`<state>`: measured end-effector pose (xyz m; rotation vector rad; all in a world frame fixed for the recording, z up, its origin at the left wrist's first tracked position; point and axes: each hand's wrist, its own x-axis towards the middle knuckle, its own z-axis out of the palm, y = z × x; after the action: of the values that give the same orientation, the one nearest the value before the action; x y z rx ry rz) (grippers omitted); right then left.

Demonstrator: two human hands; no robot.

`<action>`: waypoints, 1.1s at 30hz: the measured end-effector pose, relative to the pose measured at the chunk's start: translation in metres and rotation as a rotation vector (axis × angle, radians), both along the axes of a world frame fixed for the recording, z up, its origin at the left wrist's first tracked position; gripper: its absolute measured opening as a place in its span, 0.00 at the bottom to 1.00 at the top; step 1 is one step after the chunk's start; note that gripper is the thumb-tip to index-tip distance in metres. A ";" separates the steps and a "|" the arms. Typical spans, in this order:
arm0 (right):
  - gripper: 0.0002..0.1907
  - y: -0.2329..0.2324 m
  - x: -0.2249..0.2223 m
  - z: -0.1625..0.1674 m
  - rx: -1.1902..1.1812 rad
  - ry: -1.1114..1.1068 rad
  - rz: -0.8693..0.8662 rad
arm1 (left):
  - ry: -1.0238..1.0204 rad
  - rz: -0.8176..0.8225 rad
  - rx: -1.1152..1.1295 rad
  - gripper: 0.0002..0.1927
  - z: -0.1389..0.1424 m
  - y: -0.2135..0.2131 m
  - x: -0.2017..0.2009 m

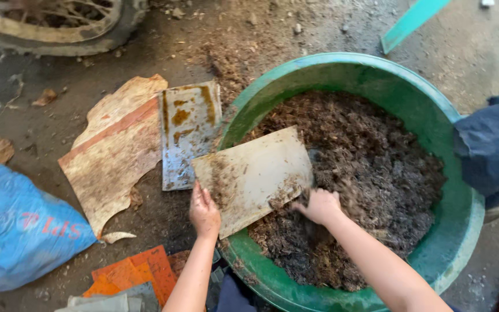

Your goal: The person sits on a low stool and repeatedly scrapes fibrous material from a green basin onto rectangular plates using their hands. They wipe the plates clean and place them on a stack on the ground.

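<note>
Left hand (204,211) grip clamped on flat board (253,176); right hand (319,206), blurred, seemingly closed in soil (371,173).

Green basin (434,115) w/ dark brown mulch (371,167). Dirty grey-beige board (255,173). Whitish metal sheet (187,133) w/ rust-brown streaks. Tan scrap (111,156), orange stripe. Blue sack (12,231), red print. Orange pieces (140,271).

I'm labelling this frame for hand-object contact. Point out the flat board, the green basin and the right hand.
flat board (255,173): head view, middle of its upper face.
green basin (411,92): head view, inner wall.
right hand (319,206): head view, back of hand.
</note>
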<state>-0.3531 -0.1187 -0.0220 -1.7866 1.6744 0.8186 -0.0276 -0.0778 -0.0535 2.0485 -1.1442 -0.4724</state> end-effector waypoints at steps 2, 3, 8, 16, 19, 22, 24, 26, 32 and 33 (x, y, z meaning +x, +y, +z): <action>0.50 0.015 0.003 0.019 0.094 0.063 0.188 | -0.051 -0.033 -0.089 0.21 0.002 -0.003 -0.004; 0.54 0.021 0.004 0.025 0.147 0.101 0.277 | -0.072 -0.053 -0.129 0.21 0.002 -0.003 -0.006; 0.38 0.018 0.010 0.036 -0.037 -0.210 -0.041 | -0.065 -0.025 -0.058 0.21 0.006 -0.004 -0.011; 0.38 0.054 0.150 0.054 -0.763 -0.704 -0.225 | -0.101 -0.047 -0.061 0.22 0.006 -0.002 -0.010; 0.29 0.049 0.170 0.030 -0.927 -0.646 -0.132 | -0.108 -0.059 -0.105 0.21 0.004 -0.001 -0.009; 0.27 0.026 0.155 0.000 -0.873 -0.549 -0.343 | -0.131 -0.068 -0.066 0.22 0.003 0.002 -0.007; 0.27 -0.005 0.125 -0.016 -0.813 -0.412 -0.505 | -0.122 -0.066 -0.047 0.22 0.004 0.004 -0.007; 0.27 -0.034 0.087 -0.025 -0.768 -0.321 -0.592 | -0.131 -0.055 -0.039 0.21 0.004 0.004 -0.007; 0.29 -0.054 0.038 -0.030 -0.674 -0.236 -0.647 | -0.136 -0.051 -0.097 0.22 0.005 -0.002 -0.009; 0.30 -0.043 0.044 -0.031 -0.654 -0.235 -0.637 | -0.138 -0.055 -0.096 0.22 0.005 -0.003 -0.010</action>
<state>-0.3096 -0.1616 -0.0534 -1.4613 2.3028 -0.2377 -0.0378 -0.0807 -0.0482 1.9956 -1.2825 -0.3006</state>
